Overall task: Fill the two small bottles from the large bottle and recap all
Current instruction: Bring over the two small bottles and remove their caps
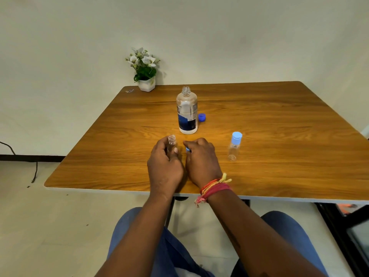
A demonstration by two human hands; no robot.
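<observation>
Head view: left hand [164,158] wraps an uncapped small bottle [171,141] at frame centre; right hand [201,156] pinches its light-blue cap [187,149] beside it. Large bottle [186,110] stands open just above, w/ dark-blue cap [202,117] on table [279,116]. Second small bottle [234,146], capped, right of centre. Step looks like opening; next probably needs cap set down, then pour.

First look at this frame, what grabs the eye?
The tall clear large bottle with a blue-and-white label stands uncapped mid-table, its dark blue cap lying just to its right. In front of it, the left hand grips an open small clear bottle while the right hand holds a bit of light blue, likely its cap. A second small clear bottle with a light blue cap stands to the right.
</observation>
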